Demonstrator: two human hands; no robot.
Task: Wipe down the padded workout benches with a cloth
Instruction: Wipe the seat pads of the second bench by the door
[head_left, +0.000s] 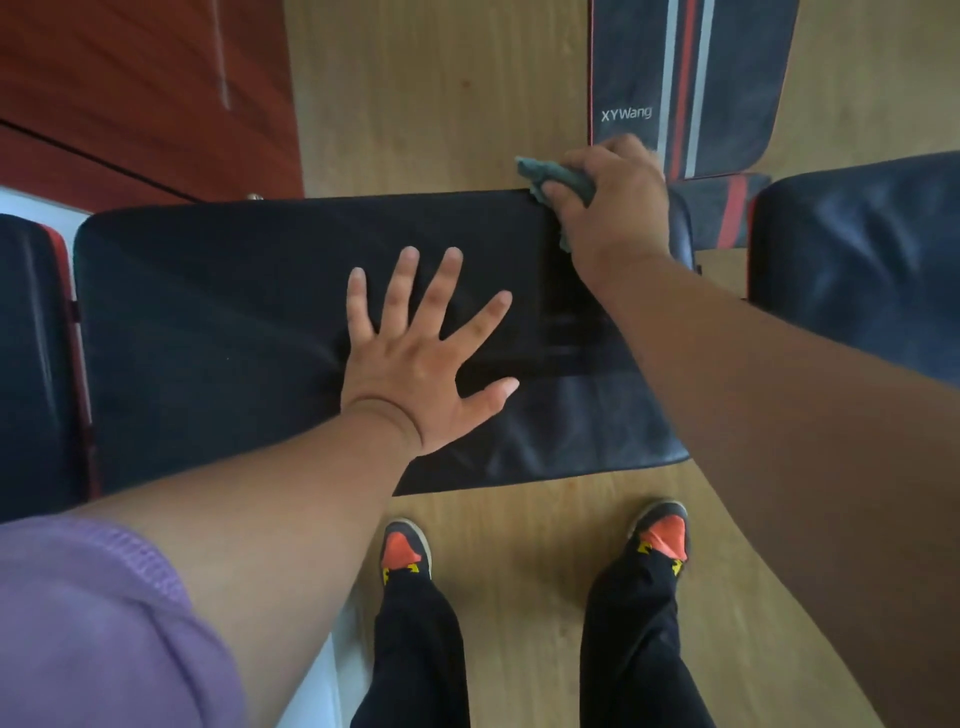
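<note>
Two hands are working on the black padded bench (234, 312) — the left hand (415, 358) is lying flat on the pad with fingers spread wide, steadying it, while the right hand (610, 202) is gripping a bunched teal cloth (545, 176) at the pad's far right corner. Judging by this, the wiping of this pad is under way; the next stroke is likely calling for dragging the cloth across toward the near edge — then on to the neighbouring benches
</note>
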